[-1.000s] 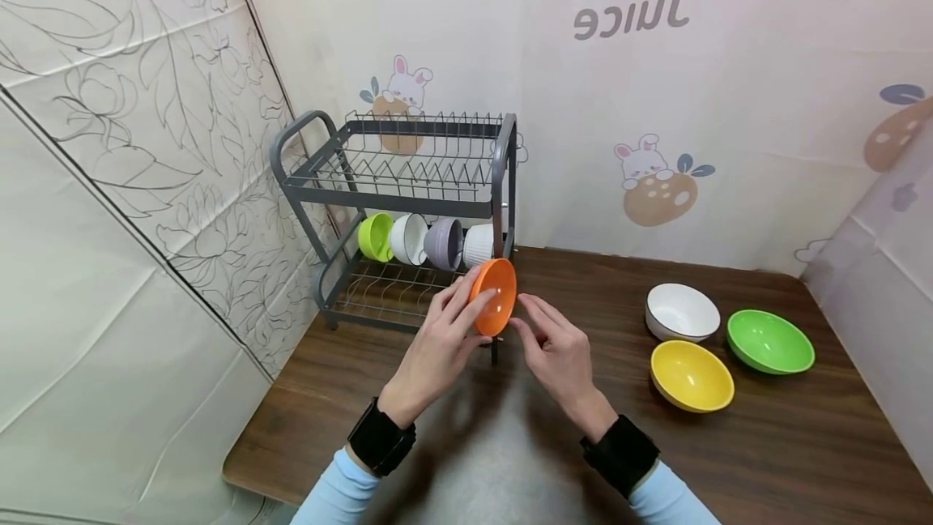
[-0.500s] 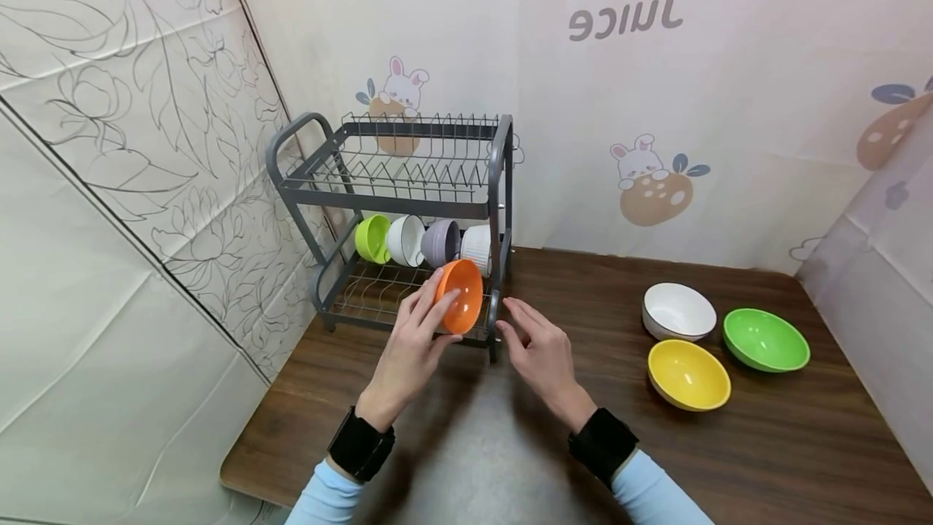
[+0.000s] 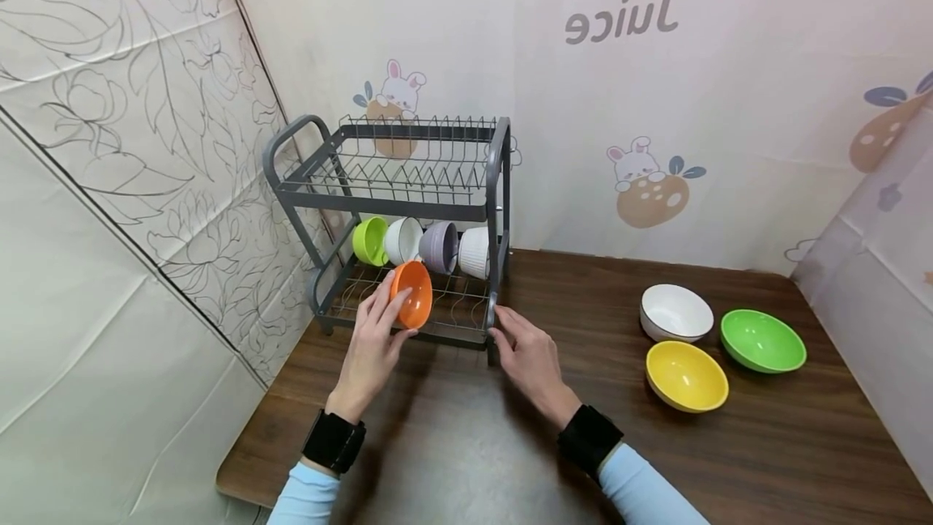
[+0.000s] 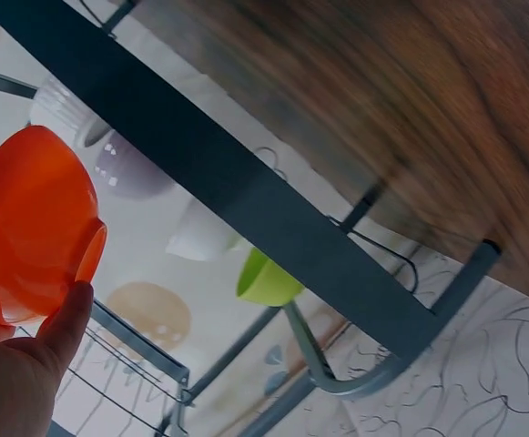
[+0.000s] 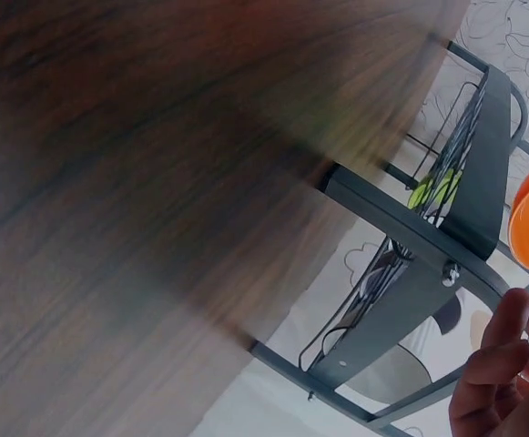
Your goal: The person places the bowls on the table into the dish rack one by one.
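Observation:
My left hand (image 3: 372,355) pinches a small orange bowl (image 3: 414,298), tilted on its side so its hollow faces right. In the left wrist view the thumb presses near the foot ring of the orange bowl (image 4: 36,223). The bowl is in front of the lower tier of a grey two-tier dish rack (image 3: 415,207). My right hand (image 3: 530,359) is at the rack's front right leg, fingertips right at the post, holding no bowl. On the lower tier, a lime-green cup (image 3: 370,241), a white cup (image 3: 403,241), a purple cup (image 3: 440,247) and a ribbed white cup (image 3: 475,252) stand tilted in a row.
On the right of the wooden table (image 3: 583,306) sit a white bowl (image 3: 676,313), a green bowl (image 3: 763,341) and a yellow bowl (image 3: 687,377). The rack's upper tier (image 3: 415,172) has wire dividers. Patterned sheets (image 3: 568,104) hang behind and to the left.
My left hand has carried the orange bowl leftward, from the rack's right post to the front of the lower tier. My right hand has shifted slightly left, to the rack's front right leg.

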Motion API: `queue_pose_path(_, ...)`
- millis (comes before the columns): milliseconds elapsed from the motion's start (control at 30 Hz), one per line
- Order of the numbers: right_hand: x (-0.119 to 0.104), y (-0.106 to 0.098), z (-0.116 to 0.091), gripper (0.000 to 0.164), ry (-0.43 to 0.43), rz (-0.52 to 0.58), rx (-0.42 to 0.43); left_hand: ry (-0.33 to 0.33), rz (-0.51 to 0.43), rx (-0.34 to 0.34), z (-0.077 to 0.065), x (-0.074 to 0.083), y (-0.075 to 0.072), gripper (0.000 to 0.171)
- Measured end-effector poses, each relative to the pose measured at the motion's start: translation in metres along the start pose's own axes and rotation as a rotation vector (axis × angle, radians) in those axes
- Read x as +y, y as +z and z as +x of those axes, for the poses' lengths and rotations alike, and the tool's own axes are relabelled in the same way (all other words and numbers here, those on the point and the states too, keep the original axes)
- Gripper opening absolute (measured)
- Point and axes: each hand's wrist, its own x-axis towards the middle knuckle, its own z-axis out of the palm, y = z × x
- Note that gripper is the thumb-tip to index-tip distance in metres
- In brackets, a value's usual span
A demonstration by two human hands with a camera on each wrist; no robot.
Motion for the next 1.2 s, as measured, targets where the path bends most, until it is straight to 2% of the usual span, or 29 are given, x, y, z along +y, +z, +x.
queue_pose_path(233,0.003,0.005,-0.001,0.043,0.015,-0.007,-0.006,-0.027,0.046,-0.029,-0.003,-0.024,-0.008,0.077)
queue_pose_path(467,0.004,0.005,-0.005,0.043,0.013,-0.007,-0.03,-0.024,0.13,-0.031,-0.008,-0.062,-0.03,0.077)
queue_pose_path(600,0.005,0.004,-0.005,0.044,0.0,-0.006,-0.029,-0.016,0.179,-0.034,-0.003,-0.081,-0.04,0.078)
queue_pose_path(700,0.004,0.002,-0.002,0.046,0.003,-0.011,-0.034,-0.016,0.197,-0.065,0.003,-0.093,-0.043,0.076)
queue_pose_path(933,0.002,0.0,0.0,0.051,0.013,-0.025,-0.048,-0.02,0.211,-0.142,0.013,-0.106,-0.045,0.075)
queue_pose_path(1200,0.0,0.001,-0.003,0.053,0.034,-0.024,-0.057,-0.03,0.208,-0.217,0.015,-0.114,-0.044,0.076)
